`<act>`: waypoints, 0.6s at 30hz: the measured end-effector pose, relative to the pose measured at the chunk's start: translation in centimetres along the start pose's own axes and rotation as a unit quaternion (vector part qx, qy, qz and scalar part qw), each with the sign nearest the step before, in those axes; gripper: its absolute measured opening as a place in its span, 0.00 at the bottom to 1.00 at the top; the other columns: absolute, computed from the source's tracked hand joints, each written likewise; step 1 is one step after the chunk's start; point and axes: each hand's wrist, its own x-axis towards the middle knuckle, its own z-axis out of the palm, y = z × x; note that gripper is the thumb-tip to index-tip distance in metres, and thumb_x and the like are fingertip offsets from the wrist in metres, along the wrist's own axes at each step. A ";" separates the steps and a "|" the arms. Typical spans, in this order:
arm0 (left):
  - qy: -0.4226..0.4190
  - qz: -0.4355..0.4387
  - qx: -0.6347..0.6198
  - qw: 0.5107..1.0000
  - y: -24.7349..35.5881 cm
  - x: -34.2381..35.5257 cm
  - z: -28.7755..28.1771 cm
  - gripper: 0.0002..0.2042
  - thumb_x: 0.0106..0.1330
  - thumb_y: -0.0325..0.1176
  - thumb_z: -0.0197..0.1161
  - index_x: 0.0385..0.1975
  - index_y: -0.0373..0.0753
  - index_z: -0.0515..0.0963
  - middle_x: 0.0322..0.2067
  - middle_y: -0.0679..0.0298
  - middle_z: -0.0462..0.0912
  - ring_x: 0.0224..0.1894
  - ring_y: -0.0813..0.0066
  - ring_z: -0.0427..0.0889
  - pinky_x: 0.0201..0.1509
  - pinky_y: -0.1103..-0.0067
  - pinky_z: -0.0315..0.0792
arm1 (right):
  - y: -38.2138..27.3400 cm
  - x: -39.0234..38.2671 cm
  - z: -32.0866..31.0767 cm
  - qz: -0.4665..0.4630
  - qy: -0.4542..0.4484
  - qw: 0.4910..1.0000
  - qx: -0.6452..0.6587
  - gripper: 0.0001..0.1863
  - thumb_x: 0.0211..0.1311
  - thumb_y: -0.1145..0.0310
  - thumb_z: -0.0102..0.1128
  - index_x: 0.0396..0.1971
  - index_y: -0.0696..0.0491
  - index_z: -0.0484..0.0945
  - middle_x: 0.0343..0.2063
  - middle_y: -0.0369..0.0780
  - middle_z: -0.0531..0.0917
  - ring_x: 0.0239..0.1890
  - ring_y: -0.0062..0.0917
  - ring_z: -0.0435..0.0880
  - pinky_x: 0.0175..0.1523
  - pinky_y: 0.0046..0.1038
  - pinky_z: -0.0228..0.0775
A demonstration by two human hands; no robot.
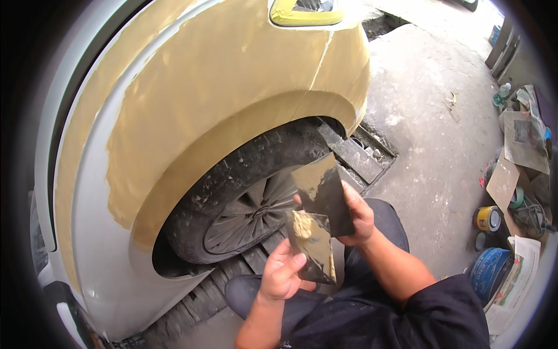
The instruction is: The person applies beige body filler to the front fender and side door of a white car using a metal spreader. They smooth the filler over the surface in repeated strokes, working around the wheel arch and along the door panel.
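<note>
My left hand (281,272) is closed on a small dark rectangular putty board (318,250), thumb on its face. A thick lump of yellowish putty (301,224) lies along its upper left part, with thinner smears beside it. Farther off, my right hand (358,216) grips a larger dark putty board (332,199) by its right edge; tan putty coats its upper left side. The two boards overlap in view, and I cannot tell whether they touch. Beyond them stands a pale car's body panel (221,75), broadly covered in tan filler around the wheel arch.
A dusty car wheel (256,212) sits just left of the boards. Yellow tape frames the light (307,13). Dark slats and a floor channel (360,160) run beside the wheel. On the right are a yellow tin (487,218), a blue bucket (491,273), cardboard (503,183) and newspaper (517,273).
</note>
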 end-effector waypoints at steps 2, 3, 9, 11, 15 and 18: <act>0.002 -0.016 0.010 1.000 -0.3 0.1 0.0 0.22 0.73 0.20 0.56 0.67 0.29 0.68 0.62 0.48 0.78 0.64 0.58 0.79 0.72 0.62 0.72 | 0.7 0.0 0.4 0.009 0.005 1.000 0.017 0.40 0.74 0.46 0.56 0.72 0.63 0.61 0.66 0.54 0.74 0.68 0.46 0.76 0.72 0.46 0.69; 0.005 -0.027 0.013 1.000 -0.3 0.0 0.0 0.22 0.73 0.20 0.56 0.67 0.29 0.67 0.61 0.48 0.78 0.64 0.58 0.79 0.71 0.62 0.72 | 0.9 0.0 0.7 0.021 0.015 1.000 0.012 0.40 0.74 0.46 0.56 0.71 0.63 0.62 0.66 0.54 0.75 0.66 0.44 0.79 0.70 0.44 0.70; 0.037 0.047 0.038 0.998 1.0 -1.7 -1.0 0.22 0.71 0.20 0.58 0.65 0.29 0.70 0.59 0.49 0.81 0.60 0.55 0.83 0.69 0.59 0.75 | -2.1 5.7 0.5 -0.225 0.121 0.837 -0.485 0.32 0.75 0.66 0.56 0.74 0.60 0.62 0.69 0.52 0.72 0.73 0.42 0.69 0.76 0.40 0.60; 0.006 0.074 0.030 0.997 1.6 -2.5 -1.4 0.23 0.68 0.19 0.60 0.65 0.29 0.71 0.59 0.49 0.82 0.61 0.54 0.82 0.70 0.60 0.74 | -3.3 8.3 0.5 -0.320 0.119 0.699 -0.628 0.37 0.68 0.70 0.62 0.74 0.61 0.60 0.71 0.55 0.68 0.75 0.49 0.65 0.77 0.43 0.57; 0.035 0.111 0.039 0.992 2.0 -3.7 -1.9 0.26 0.67 0.19 0.60 0.68 0.28 0.69 0.61 0.48 0.80 0.62 0.55 0.82 0.70 0.63 0.74 | -3.1 10.9 1.5 -0.364 0.103 0.570 -0.729 0.42 0.60 0.73 0.64 0.74 0.63 0.58 0.72 0.59 0.64 0.77 0.55 0.60 0.78 0.48 0.54; 0.038 0.125 0.053 0.990 2.2 -4.0 -2.1 0.27 0.67 0.19 0.60 0.68 0.28 0.69 0.61 0.49 0.80 0.62 0.56 0.82 0.70 0.63 0.74 | -1.5 10.9 2.2 -0.358 0.097 0.568 -0.734 0.42 0.58 0.74 0.63 0.74 0.65 0.58 0.73 0.61 0.63 0.77 0.56 0.59 0.78 0.51 0.53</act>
